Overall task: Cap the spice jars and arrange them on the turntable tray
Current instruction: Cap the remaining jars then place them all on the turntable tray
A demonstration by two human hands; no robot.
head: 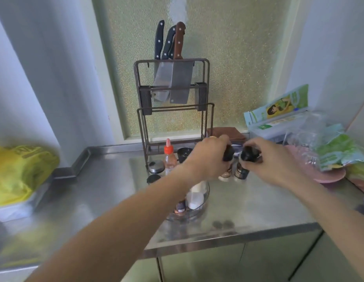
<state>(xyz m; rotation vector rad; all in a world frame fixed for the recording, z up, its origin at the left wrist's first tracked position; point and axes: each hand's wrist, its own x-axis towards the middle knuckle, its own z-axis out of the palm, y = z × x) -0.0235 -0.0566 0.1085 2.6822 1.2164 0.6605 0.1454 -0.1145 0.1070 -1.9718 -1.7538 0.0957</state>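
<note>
Reaching forward over the steel desk (258, 200), both bare forearms converge toward the back, each hand gripping a small spice jar by its black cap. The left hand (209, 157) comes in from the lower left, wrist bent, fingers wrapped down over the cap of the left jar (225, 174), whose pale lower body shows beneath the palm. The right hand (272, 159) enters from the lower right, fingers and thumb closed around the black cap of the right jar (241, 171), a darker labelled bottle. The two jars stand side by side, nearly touching; whether they rest on the desk or are slightly lifted is unclear through the blur. Nearer the camera, under the left forearm, sits the clear turntable tray (197, 214), holding a white-filled jar (194, 198) and a small dark-labelled one (180, 207). A sauce bottle with an orange cap (169, 157) and loose dark lids stand by the knife rack (173, 106).
</note>
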